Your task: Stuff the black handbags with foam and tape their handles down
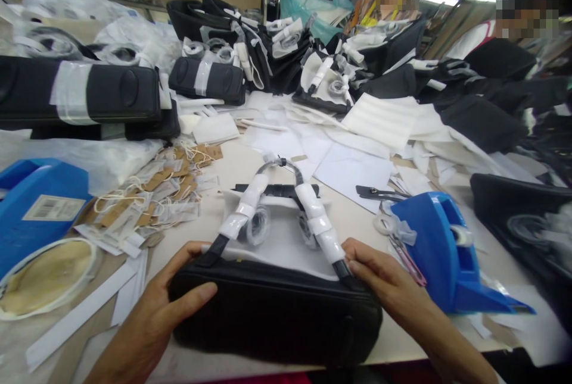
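Note:
A black handbag (277, 312) stands at the table's front edge, its handles (313, 211) wrapped in white padding and clear tape. White foam sheet (283, 238) covers the side behind the handles, with plastic-wrapped rings on it. My left hand (179, 300) grips the bag's left end, thumb over the near face and fingers behind. At the right end, my right hand (373, 268) holds the top corner beside the handle's base; part of its fingers is hidden behind the bag.
Blue tape dispensers (440, 253) stand right and left. Brown tags with strings (165, 187) lie left, near a round yellowish dish (49, 277). A black-handled cutter (379, 193) and white sheets (353, 172) lie beyond. Wrapped black bags (120, 92) line the back; people are behind.

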`<action>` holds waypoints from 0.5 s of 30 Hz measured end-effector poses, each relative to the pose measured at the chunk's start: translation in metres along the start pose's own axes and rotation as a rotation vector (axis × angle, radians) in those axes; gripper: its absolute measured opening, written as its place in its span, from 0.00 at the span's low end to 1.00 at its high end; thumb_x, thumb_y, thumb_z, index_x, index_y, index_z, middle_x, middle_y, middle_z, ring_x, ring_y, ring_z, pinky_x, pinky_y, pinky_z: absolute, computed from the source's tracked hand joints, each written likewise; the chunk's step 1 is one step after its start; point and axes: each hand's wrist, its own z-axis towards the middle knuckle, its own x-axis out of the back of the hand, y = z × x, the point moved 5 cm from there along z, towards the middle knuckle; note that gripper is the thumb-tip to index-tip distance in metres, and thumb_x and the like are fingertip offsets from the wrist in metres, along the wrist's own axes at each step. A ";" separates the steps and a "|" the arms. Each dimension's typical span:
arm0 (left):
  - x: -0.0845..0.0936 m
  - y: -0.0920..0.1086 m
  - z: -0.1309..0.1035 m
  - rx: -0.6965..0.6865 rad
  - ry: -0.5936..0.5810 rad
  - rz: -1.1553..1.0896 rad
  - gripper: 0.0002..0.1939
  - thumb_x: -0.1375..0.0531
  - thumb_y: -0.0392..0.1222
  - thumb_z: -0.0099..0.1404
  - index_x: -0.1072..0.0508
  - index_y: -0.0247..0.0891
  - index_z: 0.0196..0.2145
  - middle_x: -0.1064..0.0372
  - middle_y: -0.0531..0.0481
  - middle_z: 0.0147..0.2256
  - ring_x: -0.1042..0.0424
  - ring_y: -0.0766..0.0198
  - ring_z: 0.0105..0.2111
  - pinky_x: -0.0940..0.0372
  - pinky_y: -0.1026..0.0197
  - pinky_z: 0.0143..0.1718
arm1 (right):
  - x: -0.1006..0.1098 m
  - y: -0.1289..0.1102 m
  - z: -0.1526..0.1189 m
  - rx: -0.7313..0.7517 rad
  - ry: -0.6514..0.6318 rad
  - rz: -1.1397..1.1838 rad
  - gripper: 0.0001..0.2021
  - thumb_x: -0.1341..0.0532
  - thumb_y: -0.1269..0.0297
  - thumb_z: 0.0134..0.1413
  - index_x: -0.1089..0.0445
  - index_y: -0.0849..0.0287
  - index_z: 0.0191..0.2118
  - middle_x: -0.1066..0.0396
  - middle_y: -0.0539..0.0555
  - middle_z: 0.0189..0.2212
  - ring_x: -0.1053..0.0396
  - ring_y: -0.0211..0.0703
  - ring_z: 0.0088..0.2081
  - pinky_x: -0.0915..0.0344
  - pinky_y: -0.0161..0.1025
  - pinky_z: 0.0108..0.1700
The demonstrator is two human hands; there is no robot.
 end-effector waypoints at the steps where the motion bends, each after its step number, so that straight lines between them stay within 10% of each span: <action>1: 0.001 -0.001 0.000 -0.011 0.007 0.019 0.27 0.35 0.54 0.57 0.37 0.45 0.51 0.28 0.51 0.42 0.27 0.54 0.42 0.31 0.60 0.43 | -0.002 0.002 0.001 -0.054 -0.009 0.034 0.13 0.49 0.58 0.65 0.37 0.57 0.30 0.36 0.51 0.28 0.37 0.41 0.32 0.38 0.37 0.34; 4: -0.001 0.003 -0.002 -0.048 0.067 0.025 0.31 0.34 0.55 0.56 0.41 0.48 0.52 0.29 0.51 0.44 0.26 0.55 0.42 0.31 0.60 0.42 | 0.000 -0.002 0.000 -0.108 0.019 -0.024 0.12 0.48 0.58 0.63 0.37 0.56 0.30 0.35 0.51 0.27 0.36 0.42 0.31 0.38 0.38 0.32; 9: -0.004 0.012 -0.007 -0.145 0.100 -0.023 0.32 0.33 0.54 0.54 0.45 0.49 0.50 0.31 0.54 0.41 0.26 0.58 0.36 0.31 0.63 0.35 | 0.001 -0.071 -0.007 0.307 0.362 -0.371 0.08 0.46 0.68 0.61 0.31 0.54 0.41 0.30 0.58 0.42 0.32 0.48 0.45 0.36 0.43 0.46; 15: -0.005 0.012 -0.012 -0.185 0.081 -0.017 0.30 0.33 0.52 0.52 0.41 0.47 0.48 0.31 0.54 0.39 0.28 0.60 0.35 0.34 0.63 0.36 | -0.061 -0.113 0.035 0.274 -0.113 -0.644 0.11 0.47 0.76 0.58 0.29 0.59 0.34 0.27 0.55 0.32 0.31 0.42 0.34 0.39 0.37 0.36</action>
